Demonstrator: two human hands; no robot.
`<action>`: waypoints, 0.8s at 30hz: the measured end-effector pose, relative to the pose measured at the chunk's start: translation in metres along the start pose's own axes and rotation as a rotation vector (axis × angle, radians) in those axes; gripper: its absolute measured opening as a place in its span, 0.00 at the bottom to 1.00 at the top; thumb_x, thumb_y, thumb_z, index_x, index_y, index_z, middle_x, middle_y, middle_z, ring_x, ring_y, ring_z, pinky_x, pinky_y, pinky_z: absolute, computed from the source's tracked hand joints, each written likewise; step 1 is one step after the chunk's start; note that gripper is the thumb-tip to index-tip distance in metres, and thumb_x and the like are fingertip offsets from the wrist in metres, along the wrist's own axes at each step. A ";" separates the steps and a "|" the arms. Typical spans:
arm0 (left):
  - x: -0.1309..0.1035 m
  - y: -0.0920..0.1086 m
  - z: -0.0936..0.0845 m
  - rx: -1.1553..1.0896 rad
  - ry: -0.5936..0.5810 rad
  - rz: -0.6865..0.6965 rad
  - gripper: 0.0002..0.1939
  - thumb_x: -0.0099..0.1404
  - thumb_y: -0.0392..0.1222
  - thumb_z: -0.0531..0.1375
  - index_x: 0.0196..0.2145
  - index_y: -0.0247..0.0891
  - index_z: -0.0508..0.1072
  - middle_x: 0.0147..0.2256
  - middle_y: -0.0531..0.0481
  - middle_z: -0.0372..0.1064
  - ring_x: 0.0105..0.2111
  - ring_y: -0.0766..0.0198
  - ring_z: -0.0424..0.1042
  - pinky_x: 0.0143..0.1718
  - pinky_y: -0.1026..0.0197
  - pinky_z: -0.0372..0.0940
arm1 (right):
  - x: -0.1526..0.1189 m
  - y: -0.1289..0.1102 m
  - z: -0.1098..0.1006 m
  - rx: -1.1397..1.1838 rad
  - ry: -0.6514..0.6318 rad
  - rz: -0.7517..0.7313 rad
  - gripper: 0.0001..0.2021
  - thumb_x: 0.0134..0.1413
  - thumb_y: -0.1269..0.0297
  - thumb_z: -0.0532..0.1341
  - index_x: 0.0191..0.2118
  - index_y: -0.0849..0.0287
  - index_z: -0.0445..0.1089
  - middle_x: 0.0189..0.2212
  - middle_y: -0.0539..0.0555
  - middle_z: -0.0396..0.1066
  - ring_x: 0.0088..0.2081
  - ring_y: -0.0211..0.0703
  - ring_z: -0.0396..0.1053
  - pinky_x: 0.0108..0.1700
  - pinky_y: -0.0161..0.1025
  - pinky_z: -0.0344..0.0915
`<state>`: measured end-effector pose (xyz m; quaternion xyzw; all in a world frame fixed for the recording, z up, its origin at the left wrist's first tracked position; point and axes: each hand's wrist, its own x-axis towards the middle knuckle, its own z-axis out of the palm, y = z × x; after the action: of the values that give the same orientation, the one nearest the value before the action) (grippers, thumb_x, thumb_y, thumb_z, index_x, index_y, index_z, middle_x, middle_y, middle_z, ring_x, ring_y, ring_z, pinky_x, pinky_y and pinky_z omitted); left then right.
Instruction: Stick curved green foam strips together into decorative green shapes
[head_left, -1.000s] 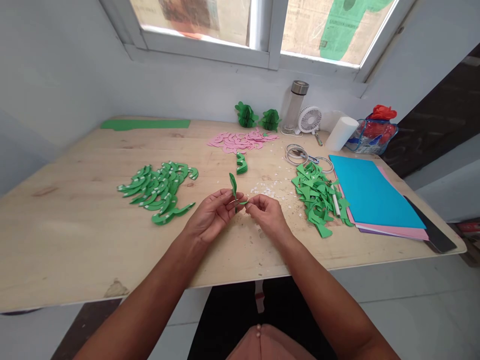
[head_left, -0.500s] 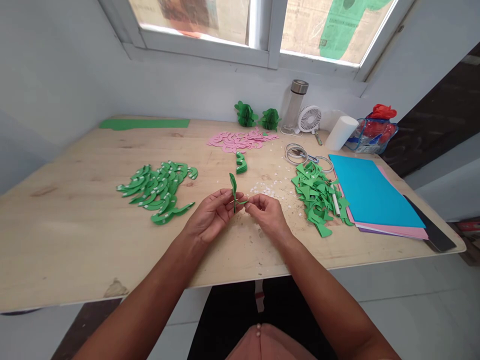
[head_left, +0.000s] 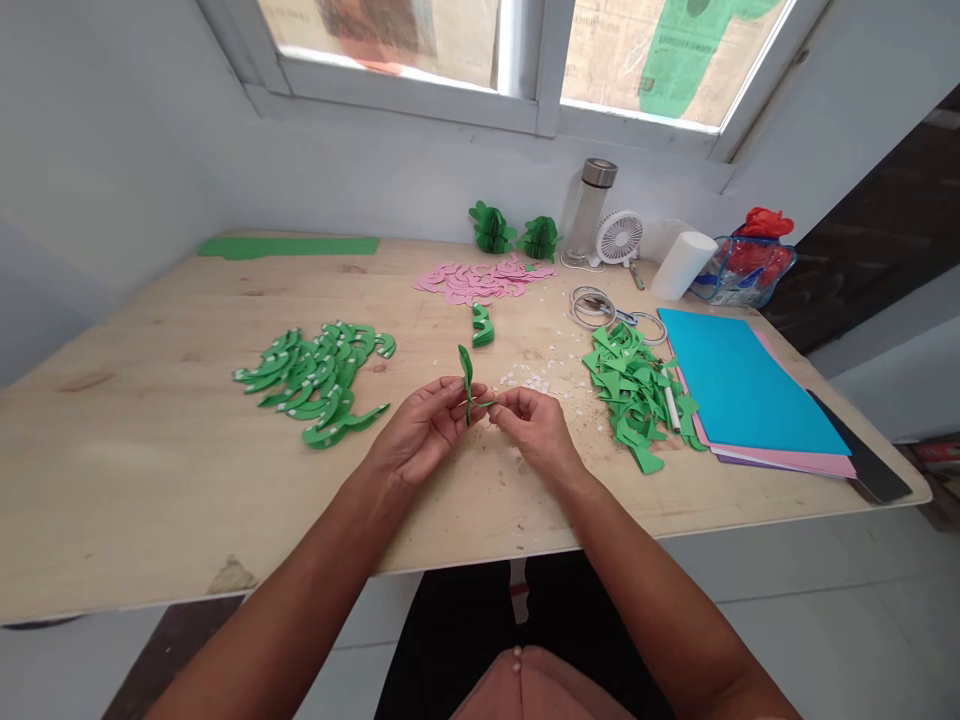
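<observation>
Between my hands is a green paper piece [head_left: 466,368], its upper part standing upright and a flap bent to the right. My left hand [head_left: 426,425] grips it from the left, fingers around its lower part. With thumb and forefinger, my right hand [head_left: 531,425] pinches the tip of the flap. Just beyond lies a small stack of green cut-outs [head_left: 482,326]. Green curved pieces with white patches [head_left: 315,375] are heaped to the left. White paper bits [head_left: 529,378] are scattered beyond my right hand.
Pink cut-outs [head_left: 480,280] and two green folded shapes [head_left: 491,230] lie farther back. To the right are green scraps [head_left: 634,390], tape rolls [head_left: 592,308], blue sheets [head_left: 750,385], a white roll [head_left: 684,266], a fan [head_left: 620,238] and a bottle [head_left: 587,215].
</observation>
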<state>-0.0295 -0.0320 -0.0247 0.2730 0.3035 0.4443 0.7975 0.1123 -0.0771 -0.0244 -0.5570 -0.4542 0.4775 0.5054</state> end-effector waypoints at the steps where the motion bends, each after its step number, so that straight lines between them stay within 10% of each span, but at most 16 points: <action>1: 0.000 0.000 0.000 0.000 -0.003 0.000 0.02 0.55 0.32 0.64 0.27 0.32 0.72 0.31 0.45 0.75 0.33 0.63 0.75 0.38 0.64 0.68 | 0.000 0.000 0.000 0.002 -0.003 0.000 0.06 0.43 0.62 0.61 0.25 0.60 0.68 0.21 0.48 0.66 0.24 0.34 0.62 0.26 0.32 0.58; 24: 0.002 0.001 -0.001 -0.042 0.011 -0.002 0.01 0.57 0.30 0.61 0.28 0.32 0.73 0.30 0.45 0.75 0.33 0.64 0.74 0.38 0.64 0.69 | 0.003 0.009 -0.001 -0.079 0.007 -0.043 0.04 0.43 0.64 0.59 0.25 0.59 0.67 0.18 0.46 0.64 0.21 0.33 0.58 0.24 0.32 0.54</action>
<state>-0.0298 -0.0298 -0.0247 0.2537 0.2987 0.4511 0.8018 0.1138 -0.0747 -0.0339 -0.5683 -0.4830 0.4463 0.4945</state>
